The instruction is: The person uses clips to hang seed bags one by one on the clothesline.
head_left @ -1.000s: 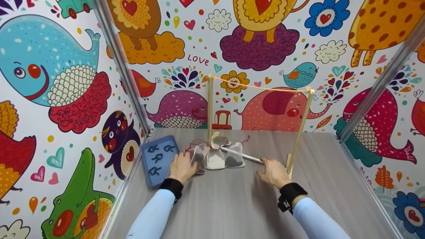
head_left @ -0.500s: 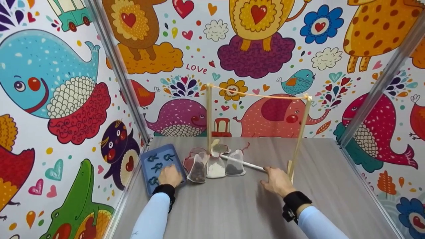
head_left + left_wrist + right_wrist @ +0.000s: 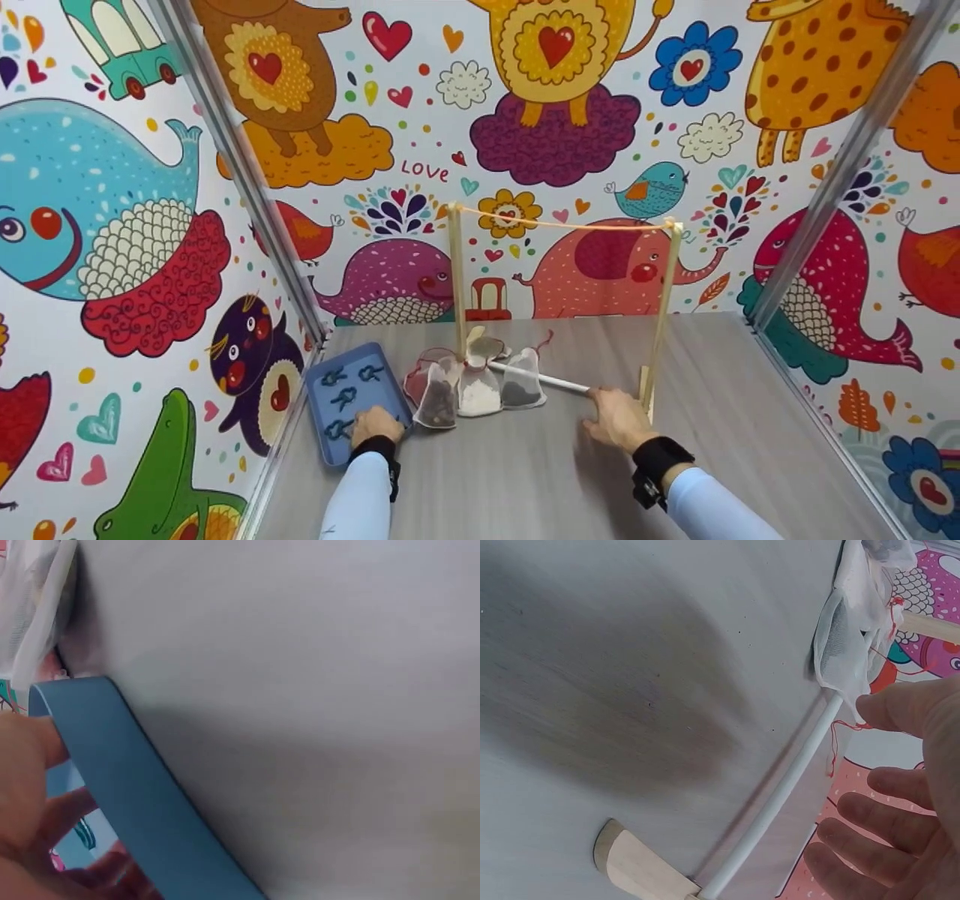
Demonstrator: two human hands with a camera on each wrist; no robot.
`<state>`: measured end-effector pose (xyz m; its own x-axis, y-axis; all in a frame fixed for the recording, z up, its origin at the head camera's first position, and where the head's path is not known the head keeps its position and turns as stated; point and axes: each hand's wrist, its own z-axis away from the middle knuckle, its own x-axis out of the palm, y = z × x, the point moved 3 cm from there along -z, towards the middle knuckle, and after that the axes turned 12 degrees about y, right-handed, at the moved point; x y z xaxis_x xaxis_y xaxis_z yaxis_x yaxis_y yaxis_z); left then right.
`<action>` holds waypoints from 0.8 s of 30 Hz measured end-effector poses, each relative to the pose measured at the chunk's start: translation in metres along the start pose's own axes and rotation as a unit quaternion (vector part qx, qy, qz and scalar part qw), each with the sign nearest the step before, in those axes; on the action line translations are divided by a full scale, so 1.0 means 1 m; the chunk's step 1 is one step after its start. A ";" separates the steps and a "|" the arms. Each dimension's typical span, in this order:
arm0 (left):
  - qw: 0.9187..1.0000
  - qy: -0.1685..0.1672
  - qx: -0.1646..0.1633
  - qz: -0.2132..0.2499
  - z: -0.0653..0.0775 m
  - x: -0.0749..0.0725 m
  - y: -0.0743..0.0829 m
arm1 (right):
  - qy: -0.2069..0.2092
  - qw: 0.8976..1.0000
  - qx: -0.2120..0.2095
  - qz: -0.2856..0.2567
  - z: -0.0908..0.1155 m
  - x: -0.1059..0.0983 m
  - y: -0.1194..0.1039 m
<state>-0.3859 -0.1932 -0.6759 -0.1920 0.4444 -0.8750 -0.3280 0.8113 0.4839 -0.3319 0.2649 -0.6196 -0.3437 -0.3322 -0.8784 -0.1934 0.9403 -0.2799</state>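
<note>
My left hand (image 3: 375,420) reaches into the near right corner of a blue tray (image 3: 324,409) that holds several dark blue clips (image 3: 335,375). In the left wrist view the fingers (image 3: 71,810) lie inside the tray rim (image 3: 127,787) by something teal; a grip cannot be made out. My right hand (image 3: 606,411) hovers with straight, spread fingers (image 3: 885,784) beside the near end of a white rod (image 3: 540,379). The rod (image 3: 780,799) runs back to three small mesh bags (image 3: 478,394) with dark and white fillings.
A wooden frame (image 3: 660,300) with an orange string (image 3: 562,223) across its top stands behind the bags. Its flat foot (image 3: 637,866) lies by my right hand. Patterned walls enclose the grey table (image 3: 525,480) on three sides.
My left hand has moved left from the mesh bags onto the blue tray and then nearer along it. The right hand has stayed by the rod's end.
</note>
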 end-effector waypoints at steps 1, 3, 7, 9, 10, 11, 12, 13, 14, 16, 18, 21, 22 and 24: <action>1.000 0.002 -0.005 0.007 0.001 0.001 0.000 | -0.001 1.000 0.001 -0.002 0.000 0.001 0.000; 1.000 0.003 -0.012 0.019 0.002 0.002 0.000 | -0.001 1.000 0.001 -0.005 0.002 0.001 -0.001; 1.000 0.002 -0.011 0.024 0.001 0.004 0.003 | 0.004 1.000 0.000 -0.005 0.002 0.001 -0.001; 1.000 0.004 -0.010 0.021 -0.001 0.004 0.006 | 0.005 1.000 -0.001 -0.005 0.001 0.001 -0.001; 1.000 0.007 -0.011 0.020 -0.001 0.004 0.006 | 0.004 1.000 -0.001 -0.007 0.001 0.002 -0.001; 1.000 0.008 -0.011 0.018 -0.001 0.005 0.005 | 0.002 1.000 -0.001 -0.008 0.002 0.002 -0.001; 1.000 0.009 -0.010 0.018 -0.001 0.005 0.005 | 0.001 1.000 -0.001 -0.009 0.002 0.002 -0.002; 1.000 0.011 -0.009 0.016 -0.001 0.005 0.006 | -0.001 1.000 -0.001 -0.010 0.002 0.003 -0.002; 1.000 0.011 -0.006 0.015 0.000 0.005 0.006 | -0.003 1.000 0.000 -0.011 0.002 0.003 -0.002; 1.000 0.013 0.006 0.013 -0.001 0.007 0.006 | -0.006 1.000 0.002 -0.012 0.001 0.003 -0.004; 1.000 0.015 0.020 0.006 -0.001 0.006 0.008 | -0.011 1.000 0.005 -0.018 0.001 0.002 -0.006; 0.999 0.021 0.037 0.004 -0.003 0.000 0.013 | -0.021 0.999 0.008 -0.034 -0.001 0.001 -0.010; 0.999 0.025 0.042 0.007 -0.004 -0.003 0.016 | -0.025 0.999 0.008 -0.041 -0.002 0.002 -0.012; 0.998 0.039 0.054 0.020 -0.005 -0.011 0.023 | -0.028 0.998 0.008 -0.051 -0.004 0.002 -0.016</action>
<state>-0.3956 -0.1814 -0.6555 -0.2761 0.4497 -0.8494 -0.2179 0.8315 0.5111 -0.3330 0.2493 -0.6159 -0.2708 -0.4224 -0.8650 -0.2096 0.9029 -0.3753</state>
